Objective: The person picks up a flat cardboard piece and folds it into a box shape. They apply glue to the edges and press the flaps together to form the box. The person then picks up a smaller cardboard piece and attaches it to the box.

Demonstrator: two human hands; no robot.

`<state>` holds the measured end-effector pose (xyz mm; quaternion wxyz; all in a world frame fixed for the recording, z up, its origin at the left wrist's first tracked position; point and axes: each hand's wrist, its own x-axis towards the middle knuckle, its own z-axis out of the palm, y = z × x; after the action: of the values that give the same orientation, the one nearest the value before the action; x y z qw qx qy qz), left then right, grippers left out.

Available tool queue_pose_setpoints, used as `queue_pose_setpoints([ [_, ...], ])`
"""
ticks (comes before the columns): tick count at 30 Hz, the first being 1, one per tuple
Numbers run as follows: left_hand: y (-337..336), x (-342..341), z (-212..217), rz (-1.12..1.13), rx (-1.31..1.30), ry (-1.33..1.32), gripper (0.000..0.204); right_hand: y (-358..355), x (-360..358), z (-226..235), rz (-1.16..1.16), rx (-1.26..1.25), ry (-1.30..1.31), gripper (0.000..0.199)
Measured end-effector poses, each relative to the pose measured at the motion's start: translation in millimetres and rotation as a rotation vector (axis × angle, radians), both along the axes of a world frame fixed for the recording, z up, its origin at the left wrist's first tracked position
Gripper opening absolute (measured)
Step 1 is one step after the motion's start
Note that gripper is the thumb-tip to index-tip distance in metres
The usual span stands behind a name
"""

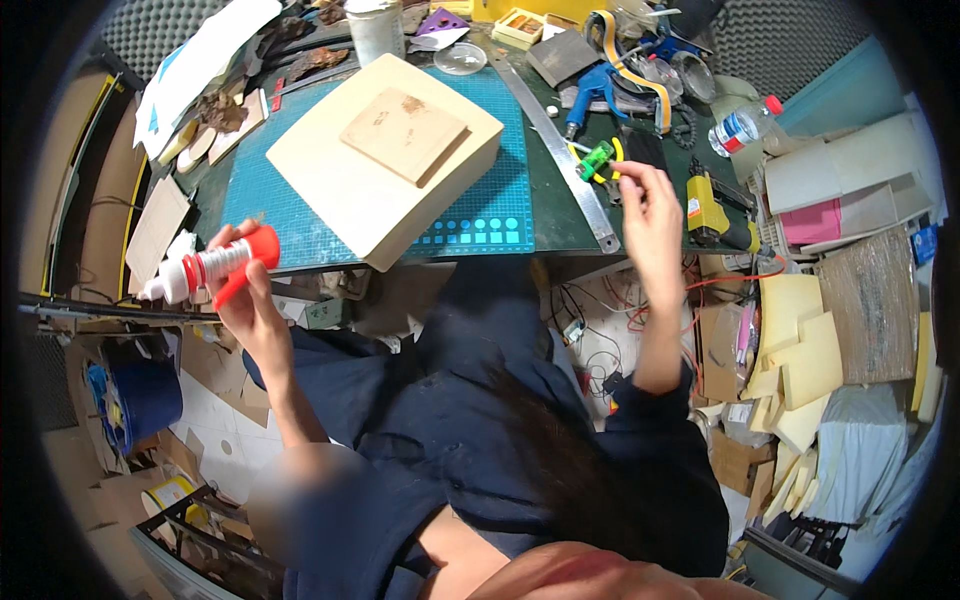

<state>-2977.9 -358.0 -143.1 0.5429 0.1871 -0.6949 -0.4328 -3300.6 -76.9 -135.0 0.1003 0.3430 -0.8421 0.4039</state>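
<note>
In my left hand [247,295], off the table's left front edge, is a red-and-white nozzle bottle [208,268]. Its white tip points left, and a red lever-like part sticks out beneath my fingers. My right hand [652,215] reaches over the right side of the table, thumb and fingers drawn together at a small bright green object [597,160]. Curved yellow handles [617,150] lie around that object. Between my hands a pale block-like box [330,185] rests askew on the teal cutting mat [515,190]. A smaller wooden board [400,135] lies flat on the box.
A steel ruler [560,150] lies right of the mat. Further right are a blue air gun [592,95], a water bottle [743,128] and a yellow nail gun [718,210]. A white bucket [376,32] and scraps crowd the back. Foam sheets [805,355] and cables fill the lower right.
</note>
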Motion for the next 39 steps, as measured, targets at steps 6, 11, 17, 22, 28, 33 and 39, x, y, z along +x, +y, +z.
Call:
queue_pose_setpoints([
  [6,-84,24,-24,0.225,0.067,-0.113,0.044,-7,-36,-6,0.206,0.247,0.198,0.037],
  [11,-149,32,-35,0.308,0.039,-0.180,0.065,-5,-37,-13,0.207,0.413,0.199,0.035],
  [17,-162,5,-36,0.216,0.045,-0.198,0.048,-22,-23,-2,0.096,0.480,0.054,0.042],
  [22,-163,0,-49,0.144,0.109,-0.323,0.048,-30,-25,7,0.162,0.622,0.394,0.042],
  [28,-162,2,-53,0.187,0.071,-0.371,0.045,-37,-27,24,0.155,0.531,0.364,0.020],
  [33,-155,-1,-48,0.256,0.023,-0.423,0.033,-59,-73,24,0.292,0.114,0.103,0.016],
  [39,-151,-7,-44,0.272,0.020,-0.400,0.035,-152,-180,53,0.065,0.232,0.261,0.030],
])
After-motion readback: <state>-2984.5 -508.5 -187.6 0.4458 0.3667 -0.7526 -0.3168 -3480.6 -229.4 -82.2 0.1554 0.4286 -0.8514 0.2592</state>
